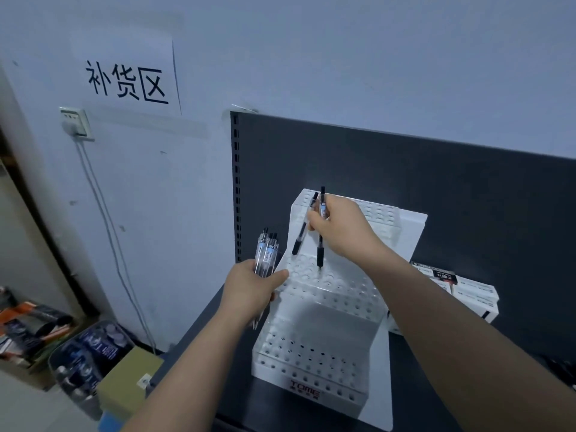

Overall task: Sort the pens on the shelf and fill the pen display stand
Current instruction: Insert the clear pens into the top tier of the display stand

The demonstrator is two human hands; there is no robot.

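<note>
The right hand pinches two clear pens with black grips over the middle step of the white plastic pen stand on the dark shelf. One tip is near a hole, but the other pen leans away and might miss or slip out. The left hand grips a bunch of clear pens just beside the stand and could bump it.

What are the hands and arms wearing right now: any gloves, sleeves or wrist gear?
Nothing worn shows. The left hand and right hand are bare, without gloves or visible rings. The left forearm and right forearm are bare to the frame edge: no sleeves, watch, bands or markings in view.
</note>
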